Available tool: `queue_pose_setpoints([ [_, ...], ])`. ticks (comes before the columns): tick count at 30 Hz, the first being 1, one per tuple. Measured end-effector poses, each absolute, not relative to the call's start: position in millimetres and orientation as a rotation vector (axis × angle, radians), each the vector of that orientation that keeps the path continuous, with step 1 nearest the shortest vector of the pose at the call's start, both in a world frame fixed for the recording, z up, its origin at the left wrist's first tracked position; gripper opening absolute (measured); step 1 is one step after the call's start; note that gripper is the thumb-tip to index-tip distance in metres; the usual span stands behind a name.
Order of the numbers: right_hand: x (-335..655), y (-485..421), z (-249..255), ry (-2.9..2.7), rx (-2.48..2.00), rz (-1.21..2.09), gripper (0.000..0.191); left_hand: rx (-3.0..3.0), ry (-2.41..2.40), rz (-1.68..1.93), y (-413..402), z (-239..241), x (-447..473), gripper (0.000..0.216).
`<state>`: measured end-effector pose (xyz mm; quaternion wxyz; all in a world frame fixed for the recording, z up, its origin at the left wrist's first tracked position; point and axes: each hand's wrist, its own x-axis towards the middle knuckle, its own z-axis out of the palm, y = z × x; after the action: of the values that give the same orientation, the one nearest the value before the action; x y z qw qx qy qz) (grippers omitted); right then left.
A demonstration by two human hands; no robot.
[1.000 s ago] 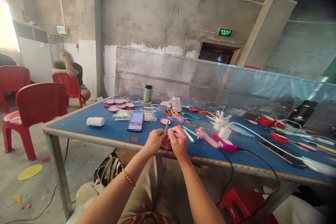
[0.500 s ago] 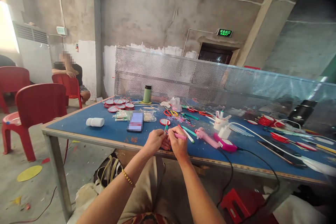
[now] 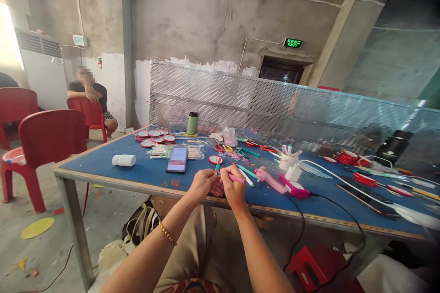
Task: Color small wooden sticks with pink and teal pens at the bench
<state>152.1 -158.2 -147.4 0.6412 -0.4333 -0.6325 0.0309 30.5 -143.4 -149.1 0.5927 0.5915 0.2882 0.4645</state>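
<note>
Close to the table's front edge, my left hand (image 3: 202,184) is closed on a small thin stick (image 3: 218,164) with green and red on its upper part. A pink marker (image 3: 237,179) lies in the closed fingers of my right hand (image 3: 234,192), gripped like a pen. Its tip meets the left fingers near the stick, but I cannot tell whether it touches it. Just beyond the hands is a round red-rimmed disc (image 3: 215,160). To their right lie a teal pen (image 3: 248,170) and a white marker (image 3: 248,180) with a green end.
On the blue table (image 3: 92,162) are a phone (image 3: 176,165), a white bottle (image 3: 124,160), a green flask (image 3: 192,123) and several red-rimmed discs (image 3: 155,133). Rightward stand a pink handheld device (image 3: 271,180) and a white pen cup (image 3: 287,160). A person (image 3: 98,94) sits far left.
</note>
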Motion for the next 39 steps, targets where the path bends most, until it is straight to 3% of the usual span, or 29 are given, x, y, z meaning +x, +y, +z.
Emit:
queue_pose_setpoints([
  [39,151.6,-159.1,-146.1,-1.484,-0.975,0.037,0.025,1.405,0.714,1.099,-141.6,-150.9,32.2,0.027],
])
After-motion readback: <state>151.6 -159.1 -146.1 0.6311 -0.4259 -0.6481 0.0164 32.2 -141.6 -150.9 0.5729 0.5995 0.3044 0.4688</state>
